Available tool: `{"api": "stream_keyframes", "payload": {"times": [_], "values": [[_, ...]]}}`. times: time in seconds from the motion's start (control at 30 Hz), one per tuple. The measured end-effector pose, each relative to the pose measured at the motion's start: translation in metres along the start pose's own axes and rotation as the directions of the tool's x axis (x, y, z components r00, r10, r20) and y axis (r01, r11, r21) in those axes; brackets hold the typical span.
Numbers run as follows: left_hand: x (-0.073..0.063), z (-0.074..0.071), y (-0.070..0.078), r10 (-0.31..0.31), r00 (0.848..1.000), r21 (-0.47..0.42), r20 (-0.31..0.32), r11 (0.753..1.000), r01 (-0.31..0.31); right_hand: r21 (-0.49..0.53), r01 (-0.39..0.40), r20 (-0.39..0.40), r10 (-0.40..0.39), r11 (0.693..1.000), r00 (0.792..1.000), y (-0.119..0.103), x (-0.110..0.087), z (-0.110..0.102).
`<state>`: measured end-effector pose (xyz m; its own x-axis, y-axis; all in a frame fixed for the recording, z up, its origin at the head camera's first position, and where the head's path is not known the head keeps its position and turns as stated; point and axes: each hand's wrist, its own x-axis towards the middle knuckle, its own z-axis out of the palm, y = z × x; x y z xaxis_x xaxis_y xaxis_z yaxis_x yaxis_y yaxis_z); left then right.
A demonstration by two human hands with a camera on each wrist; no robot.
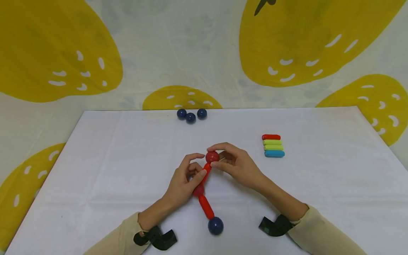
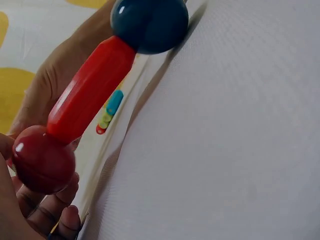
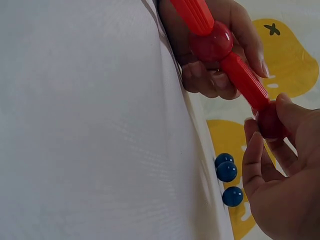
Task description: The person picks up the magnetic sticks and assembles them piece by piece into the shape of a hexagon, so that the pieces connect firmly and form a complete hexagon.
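Note:
My right hand [image 1: 242, 166] pinches a red ball [image 1: 212, 157] at the far end of a joined chain of balls and rods. From it an upper red rod [image 3: 245, 81] runs to a second red ball [image 2: 44, 160]. My left hand [image 1: 180, 184] holds the chain around that upper rod and middle ball, thumb lying along the rod and index finger stretched toward the end ball. A lower red rod [image 1: 206, 207] continues from the middle ball to a dark blue ball [image 1: 215, 226], nearest my body. The chain bends at the middle ball.
Three dark blue balls [image 1: 191, 118] sit at the far edge of the white-covered table [image 1: 134, 152]. To the right lie a red rod [image 1: 271, 137], two yellow-green rods [image 1: 273, 145] and a blue rod [image 1: 274, 153], stacked side by side. Behind hangs a cloth [image 1: 178, 53] with yellow fruit prints.

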<state>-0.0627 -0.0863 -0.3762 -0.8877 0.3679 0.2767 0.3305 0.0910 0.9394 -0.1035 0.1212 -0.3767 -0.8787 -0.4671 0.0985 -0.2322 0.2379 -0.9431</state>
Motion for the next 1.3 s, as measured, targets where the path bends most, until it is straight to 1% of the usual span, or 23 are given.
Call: {"api": "stream_keyframes", "payload": {"times": [0.03,0.13,0.3,0.4,0.5,0.67,0.73,0.8,0.93,1.0,1.03,1.17,1.27,1.3], "values": [[0.000,0.000,-0.001,0.007,1.000,0.003,0.001,1.000,-0.007,-0.015,0.006,0.001,-0.006,1.000,1.000,0.000,0.000,0.000],[0.000,0.000,-0.002,-0.003,1.000,-0.013,0.009,1.000,0.003,-0.031,0.013,0.009,-0.013,0.999,1.000,-0.001,-0.001,0.001],[0.000,0.000,-0.003,-0.017,1.000,-0.036,0.024,0.999,0.018,0.007,-0.016,0.025,0.016,1.000,1.000,-0.002,-0.002,0.002],[-0.001,0.000,-0.004,-0.012,1.000,-0.048,0.026,0.999,0.014,0.029,-0.030,0.037,0.029,0.999,0.999,-0.002,-0.002,0.003],[-0.001,0.000,-0.005,-0.005,1.000,-0.053,0.023,0.999,0.006,0.039,-0.028,0.044,0.026,0.999,0.999,-0.003,-0.002,0.003],[-0.001,0.001,-0.005,0.026,1.000,-0.049,0.015,0.998,-0.026,0.042,-0.022,0.049,0.020,0.999,0.999,-0.003,-0.001,0.003],[0.000,0.001,-0.005,0.026,1.000,-0.041,0.000,0.999,-0.026,0.035,-0.014,0.051,0.012,0.999,0.999,-0.003,-0.001,0.002],[0.000,0.001,-0.004,0.008,1.000,-0.034,-0.024,0.999,-0.008,0.026,-0.004,0.047,0.003,1.000,0.999,-0.005,-0.001,-0.001],[0.001,0.001,-0.002,-0.067,0.995,-0.040,-0.070,0.997,0.064,0.011,0.012,0.012,-0.012,1.000,1.000,-0.009,0.000,-0.010],[0.001,0.001,-0.003,-0.090,0.993,-0.044,-0.082,0.995,0.087,0.005,0.008,-0.012,-0.007,1.000,1.000,-0.019,-0.001,-0.016],[0.001,0.001,-0.004,-0.095,0.992,-0.046,-0.089,0.995,0.091,0.000,0.010,-0.023,-0.010,1.000,1.000,-0.024,-0.001,-0.020],[0.001,0.001,-0.007,-0.106,0.986,-0.091,-0.129,0.991,0.094,-0.017,0.053,-0.058,-0.054,0.998,0.997,-0.027,0.001,-0.033],[0.001,0.000,-0.009,-0.117,0.978,-0.150,-0.174,0.984,0.091,-0.007,0.111,-0.082,-0.111,0.994,0.990,-0.016,0.004,-0.044],[0.001,0.000,-0.009,-0.118,0.974,-0.165,-0.193,0.983,0.086,-0.004,0.123,-0.092,-0.123,0.992,0.988,-0.016,0.004,-0.047]]}}
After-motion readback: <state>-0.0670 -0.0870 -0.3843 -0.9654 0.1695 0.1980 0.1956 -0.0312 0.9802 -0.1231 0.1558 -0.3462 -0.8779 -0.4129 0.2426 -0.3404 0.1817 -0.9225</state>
